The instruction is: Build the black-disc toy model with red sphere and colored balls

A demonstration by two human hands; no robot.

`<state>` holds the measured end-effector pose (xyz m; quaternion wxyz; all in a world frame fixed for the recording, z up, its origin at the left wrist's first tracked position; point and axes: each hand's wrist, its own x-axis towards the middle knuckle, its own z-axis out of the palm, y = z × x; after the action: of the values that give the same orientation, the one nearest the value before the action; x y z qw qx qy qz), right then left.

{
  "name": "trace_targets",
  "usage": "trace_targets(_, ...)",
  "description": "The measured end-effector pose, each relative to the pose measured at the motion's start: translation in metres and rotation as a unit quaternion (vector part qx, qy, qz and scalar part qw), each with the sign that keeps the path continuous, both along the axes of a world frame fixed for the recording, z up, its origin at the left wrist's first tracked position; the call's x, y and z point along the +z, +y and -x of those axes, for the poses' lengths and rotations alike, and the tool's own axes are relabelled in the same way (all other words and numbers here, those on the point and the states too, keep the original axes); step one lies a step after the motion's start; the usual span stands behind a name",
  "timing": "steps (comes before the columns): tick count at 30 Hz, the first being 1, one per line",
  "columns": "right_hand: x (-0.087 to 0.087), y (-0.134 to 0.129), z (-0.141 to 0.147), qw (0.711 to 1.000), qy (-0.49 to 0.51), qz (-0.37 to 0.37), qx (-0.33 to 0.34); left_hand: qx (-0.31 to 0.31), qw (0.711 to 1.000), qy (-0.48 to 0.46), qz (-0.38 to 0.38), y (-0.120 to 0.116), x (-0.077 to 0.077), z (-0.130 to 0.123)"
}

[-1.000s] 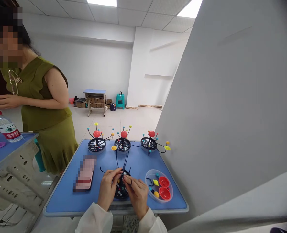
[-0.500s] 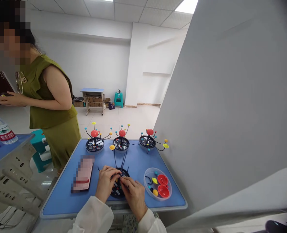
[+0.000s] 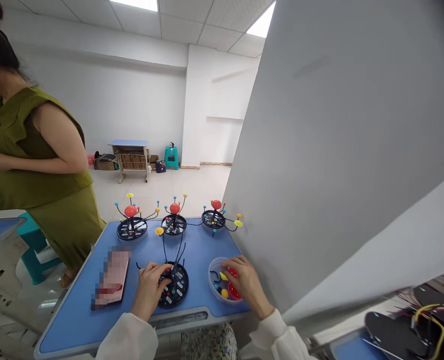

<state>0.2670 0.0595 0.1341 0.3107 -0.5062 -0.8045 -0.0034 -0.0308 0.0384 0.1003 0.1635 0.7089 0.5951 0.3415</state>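
Note:
My left hand pinches the upright black post at the centre of a planet model on a round black base. Thin black rods rise from that model, bare of balls. My right hand reaches into a round clear plastic tray, fingers apart over the parts. In the tray lie red half-shells, an orange ball, a yellow piece and small black and blue bits. The right fingertips partly cover the red and yellow pieces.
Three planet models with red balls stand along the desk's back edge: left, middle, right. A phone lies left. A grey wall borders the desk's right. A person in green stands left.
My right hand has left the black post and moved right into the tray. My left hand stays on the post. The view has turned right, and the person sits further left in it.

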Motion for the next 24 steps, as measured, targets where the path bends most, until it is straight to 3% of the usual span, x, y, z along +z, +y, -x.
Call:
trace_targets(5, -0.004, 0.014, 0.004, 0.988, -0.117, 0.052, 0.091, 0.025, 0.999, 0.014, -0.02, -0.003, -0.007, -0.007)
trace_targets(13, -0.006, 0.019, 0.0, 0.988, -0.08, 0.068, 0.111, 0.126, 0.987, 0.064, -0.071, -0.013, -0.017, -0.022)
trace_targets(15, -0.004, 0.017, -0.007, 0.989, -0.032, 0.084, 0.117, 0.17, 0.977, 0.071, -0.105, -0.019, -0.019, -0.024)
trace_targets(18, -0.002, 0.011, -0.014, 0.965, 0.173, 0.162, 0.111, 0.208, 0.952, 0.083, -0.209, -0.031, -0.018, -0.033)
trace_targets(21, -0.004, 0.004, -0.017, 0.884, 0.391, 0.236, 0.098, 0.116, 0.937, 0.13, -0.303, -0.038, -0.008, -0.055)
trace_targets(24, -0.008, -0.006, -0.019, 0.835, 0.483, 0.251, 0.081, -0.043, 0.947, 0.183, -0.26, -0.03, 0.008, -0.088)
